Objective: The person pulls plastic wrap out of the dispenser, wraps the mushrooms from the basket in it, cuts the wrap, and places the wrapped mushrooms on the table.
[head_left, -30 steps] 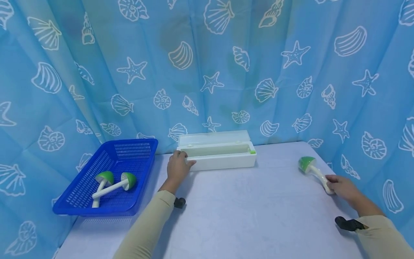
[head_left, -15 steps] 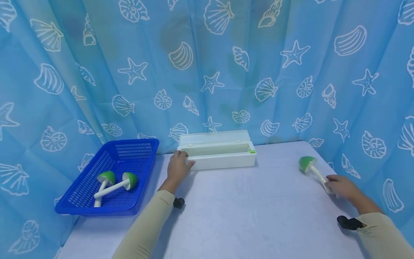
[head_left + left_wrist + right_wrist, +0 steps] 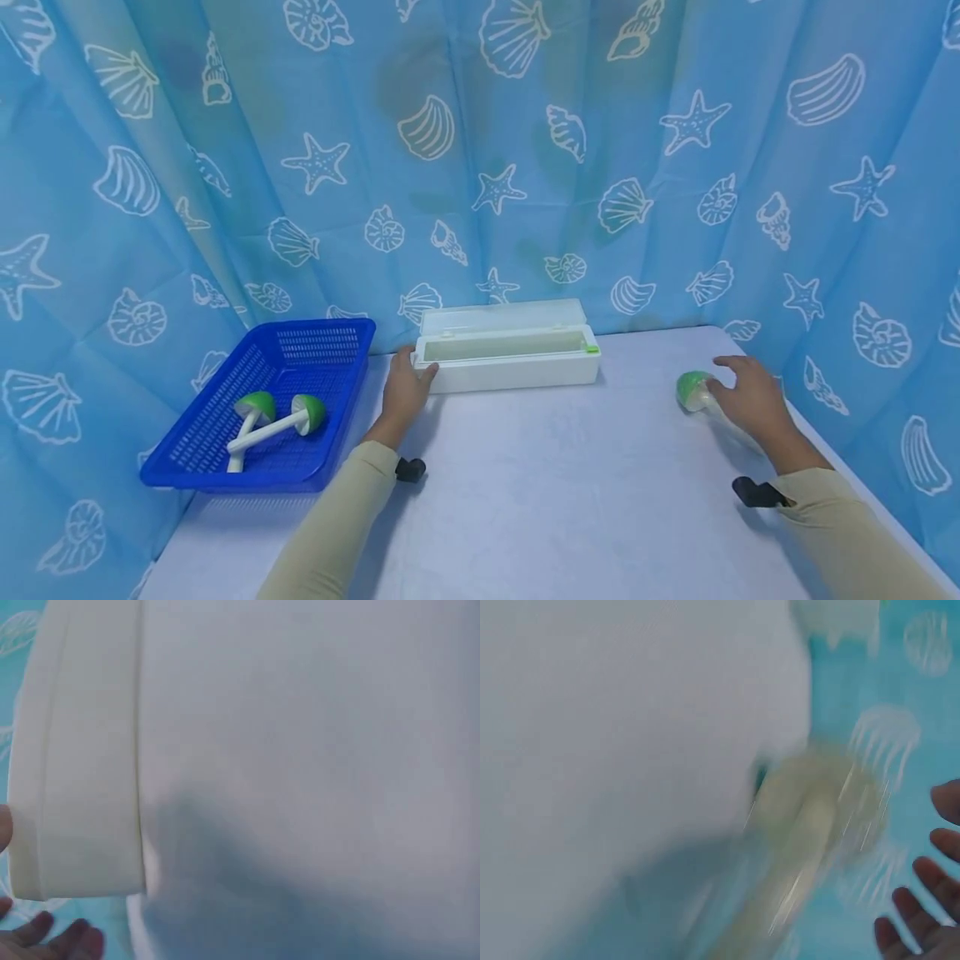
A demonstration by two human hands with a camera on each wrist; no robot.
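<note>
In the head view my left hand (image 3: 405, 392) is at the left end of a long white box (image 3: 517, 375) with its lid raised. The left wrist view shows its thumb tip at the box's edge, while the other fingers (image 3: 67, 941) stand apart, beyond the end. My right hand (image 3: 753, 404), fingers spread, is over a toy mushroom (image 3: 690, 392) with a green cap and pale stem, lying at the table's right. This hand hides part of the stem. Clear shiny wrapping shows around the mushroom (image 3: 810, 825), blurred in the right wrist view; the fingers (image 3: 922, 915) are apart from it.
On the left stands a blue perforated basket (image 3: 348, 400), holding two more green-capped mushrooms (image 3: 277, 425). A white cloth covers the table (image 3: 555, 483). Behind it hangs a blue curtain (image 3: 450, 167) with white shell prints. A small green tab (image 3: 591, 349) sits on the box's right end.
My right hand has let go of the mushroom's stem and moved left and up over it. My left hand has loosened and shifted slightly left at the box's end.
</note>
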